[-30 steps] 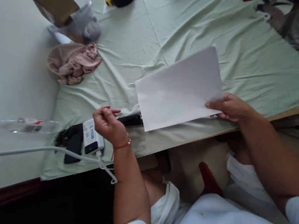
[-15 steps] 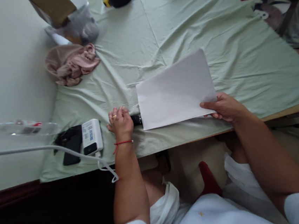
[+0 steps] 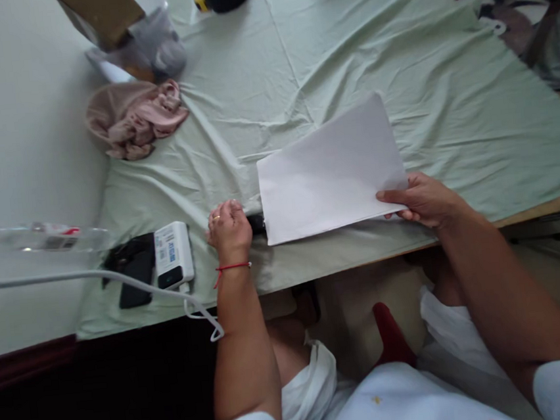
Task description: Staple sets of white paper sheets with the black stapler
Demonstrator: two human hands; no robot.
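Note:
White paper sheets (image 3: 328,169), apparently a thin stack, lie tilted at the table's near side. My right hand (image 3: 420,202) pinches their lower right corner, thumb on top and fingers beneath. At their left edge is a small black stapler (image 3: 257,223), its front end meeting the paper. My left hand (image 3: 230,230) is closed over the stapler's rear, knuckles up, and hides most of it. A ring and a red wrist string show on that side. Whether the stapler's jaws are pressed together cannot be made out.
Left of my hand lie a white power bank (image 3: 173,254) with a cable (image 3: 118,278) and a black phone (image 3: 136,283). A clear bottle (image 3: 40,238) is at far left. Pink cloth (image 3: 140,121), a plastic container (image 3: 159,40) and a cardboard box (image 3: 103,16) stand behind on the green tablecloth (image 3: 358,44).
My left hand's fingers have drawn closer together over the stapler. The paper and my right hand have hardly moved; the whole view has shifted very slightly.

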